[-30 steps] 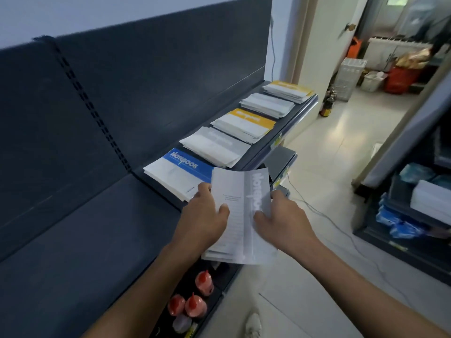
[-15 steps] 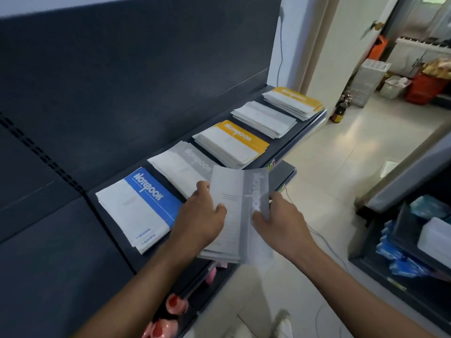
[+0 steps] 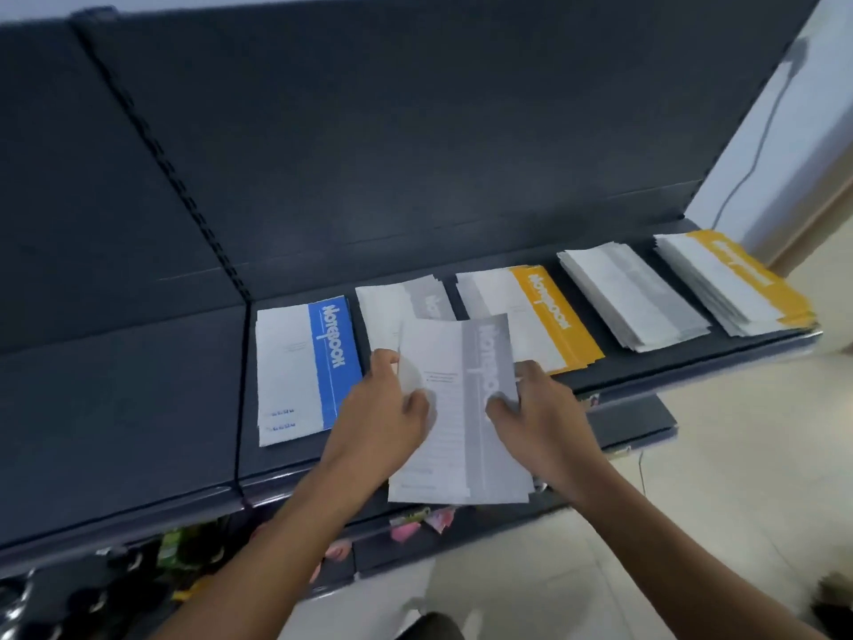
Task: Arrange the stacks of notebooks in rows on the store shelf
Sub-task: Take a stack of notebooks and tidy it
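Note:
I hold a stack of grey-and-white notebooks (image 3: 461,408) over the front of the dark shelf (image 3: 415,455). My left hand (image 3: 383,408) grips its left edge and my right hand (image 3: 540,408) grips its right edge. It hovers above a grey stack (image 3: 397,307) lying on the shelf and hides that stack's front part. A blue stack (image 3: 304,367) lies to the left. To the right lie an orange stack (image 3: 535,316), another grey stack (image 3: 632,297) and a second orange stack (image 3: 734,279).
The shelf's dark back panel (image 3: 369,154) rises behind the row. Bare shelf surface (image 3: 115,408) lies left of the blue stack. A lower shelf (image 3: 138,570) holds small packaged goods. Pale floor tiles (image 3: 738,455) spread to the right.
The view has swung to face the shelf more squarely. The held stack has moved up and forward over the grey stack on the shelf, with both hands still gripping it.

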The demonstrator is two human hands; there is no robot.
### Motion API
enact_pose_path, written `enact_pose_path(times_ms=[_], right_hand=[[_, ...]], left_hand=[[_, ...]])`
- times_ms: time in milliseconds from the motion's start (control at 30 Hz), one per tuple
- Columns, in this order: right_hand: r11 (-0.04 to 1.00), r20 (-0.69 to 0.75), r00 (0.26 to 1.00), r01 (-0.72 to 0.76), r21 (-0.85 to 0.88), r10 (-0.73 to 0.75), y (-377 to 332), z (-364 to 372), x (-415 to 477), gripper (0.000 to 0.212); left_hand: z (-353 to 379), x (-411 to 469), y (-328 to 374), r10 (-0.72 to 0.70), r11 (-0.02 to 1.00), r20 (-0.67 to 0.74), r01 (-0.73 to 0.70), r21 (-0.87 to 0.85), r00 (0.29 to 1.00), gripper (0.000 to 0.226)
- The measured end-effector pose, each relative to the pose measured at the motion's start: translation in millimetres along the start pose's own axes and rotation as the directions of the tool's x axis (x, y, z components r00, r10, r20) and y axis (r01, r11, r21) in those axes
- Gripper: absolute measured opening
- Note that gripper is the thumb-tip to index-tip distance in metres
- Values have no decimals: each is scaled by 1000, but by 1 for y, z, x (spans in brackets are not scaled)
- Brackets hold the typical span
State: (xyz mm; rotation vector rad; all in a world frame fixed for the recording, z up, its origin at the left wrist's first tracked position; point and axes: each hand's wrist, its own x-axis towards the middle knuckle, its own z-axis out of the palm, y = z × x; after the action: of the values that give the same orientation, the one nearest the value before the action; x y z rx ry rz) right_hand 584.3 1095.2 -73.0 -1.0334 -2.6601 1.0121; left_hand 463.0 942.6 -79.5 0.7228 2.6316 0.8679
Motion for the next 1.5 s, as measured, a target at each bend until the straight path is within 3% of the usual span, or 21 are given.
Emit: enact_pose_path(times_ms=[133,200,367,867,1233,1500], right_hand=[[995,83,991,104,-3,-103,-12,2,36,24],[992,76,990,123,-15,-121,-17,4,56,31],[992,32,993,115,-57,-113,-26,11,100,27],[979,89,989,128,-157,-115,-40,39,164,14],[959,139,984,146,-245,-114,-29,42,163,26],[936,114,973,225,-272,-200,-24,35,152,44]], left_hand=[[-4,16,-5,-71,997,-115,71,-6,991,41],[-6,29,-6,-77,997,-154,75,-19,985,41],[-6,64,-8,-97,995,-208,93,-27,973,43],[3,109,-21,-171,980,-240,191,63,956,45],[10,106,-21,-115,962,-208,162,221,971,45],[2,97,-22,-110,966,-267,167,199,957,38]])
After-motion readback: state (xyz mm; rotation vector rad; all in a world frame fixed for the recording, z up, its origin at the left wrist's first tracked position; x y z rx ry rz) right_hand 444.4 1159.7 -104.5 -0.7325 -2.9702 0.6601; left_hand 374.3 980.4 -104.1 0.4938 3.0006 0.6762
